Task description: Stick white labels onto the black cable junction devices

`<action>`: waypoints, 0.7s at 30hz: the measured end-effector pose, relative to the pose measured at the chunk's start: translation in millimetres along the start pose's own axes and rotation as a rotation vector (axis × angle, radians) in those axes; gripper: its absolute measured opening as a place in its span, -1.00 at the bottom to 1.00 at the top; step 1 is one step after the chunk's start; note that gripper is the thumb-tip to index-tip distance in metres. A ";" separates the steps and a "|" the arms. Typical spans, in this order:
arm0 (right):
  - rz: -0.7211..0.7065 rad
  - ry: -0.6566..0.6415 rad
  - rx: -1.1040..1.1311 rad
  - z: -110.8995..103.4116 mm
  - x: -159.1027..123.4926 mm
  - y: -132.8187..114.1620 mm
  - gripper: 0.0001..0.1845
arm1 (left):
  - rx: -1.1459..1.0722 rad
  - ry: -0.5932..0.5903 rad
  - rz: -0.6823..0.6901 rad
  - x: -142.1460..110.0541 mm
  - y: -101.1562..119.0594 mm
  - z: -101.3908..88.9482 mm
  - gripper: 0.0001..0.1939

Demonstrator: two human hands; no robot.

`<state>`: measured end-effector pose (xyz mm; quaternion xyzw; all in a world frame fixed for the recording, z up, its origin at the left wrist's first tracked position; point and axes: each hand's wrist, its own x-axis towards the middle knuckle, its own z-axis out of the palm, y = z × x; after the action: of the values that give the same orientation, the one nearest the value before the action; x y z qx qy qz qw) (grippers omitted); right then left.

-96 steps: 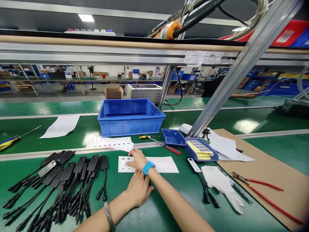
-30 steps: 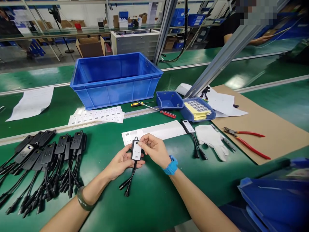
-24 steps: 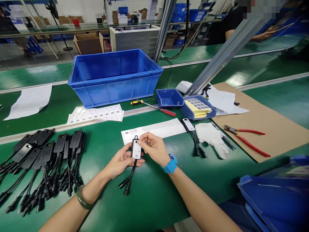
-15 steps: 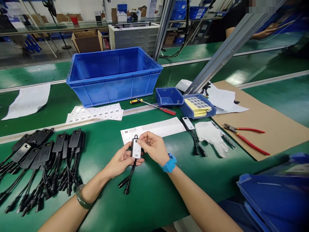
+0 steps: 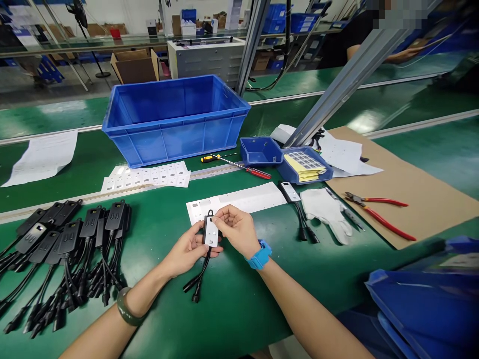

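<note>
While the left hand (image 5: 187, 249) cradles the black adapter (image 5: 210, 233) from beneath, fingers curled round it, the right hand (image 5: 237, 230) pinches its top edge, just above the green desk (image 5: 239, 299) near its front edge, cables dangling

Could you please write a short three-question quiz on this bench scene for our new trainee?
1. True or false: the left hand and the right hand are both on one black module with a white label on its face.
2. Multiple choice: the white glove lies (A) inside the large blue bin, (B) on the green mat beside the red-handled pliers, (C) on the pile of black modules.
3. Fill in: the right wrist wears a ____ band.

Key: 1 true; 2 B; 3 blue.
</note>
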<state>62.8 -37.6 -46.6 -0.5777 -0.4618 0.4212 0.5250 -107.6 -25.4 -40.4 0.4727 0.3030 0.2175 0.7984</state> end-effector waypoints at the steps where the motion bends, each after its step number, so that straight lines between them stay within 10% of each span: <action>1: -0.012 0.008 -0.027 -0.4 0.4 0.6 -0.83 | -0.002 0.001 0.000 -0.3 0.3 0.2 -0.39; 9: -0.052 -0.171 -0.160 5.1 2.1 12.5 -0.56 | -0.164 0.074 -0.042 1.3 4.1 -3.4 -0.51; 17: -0.209 -0.394 -0.178 10.5 -3.2 7.1 0.29 | -0.420 0.202 0.013 -0.5 12.1 9.0 -0.36; 21: -0.307 -0.379 -0.230 7.5 -1.6 -0.1 -0.26 | -0.316 0.443 -0.008 2.4 -1.3 2.1 -0.03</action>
<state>55.2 -37.5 -47.1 -0.4675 -0.6789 0.3820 0.4179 -104.4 -25.8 -41.5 0.2821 0.4345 0.3568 0.7774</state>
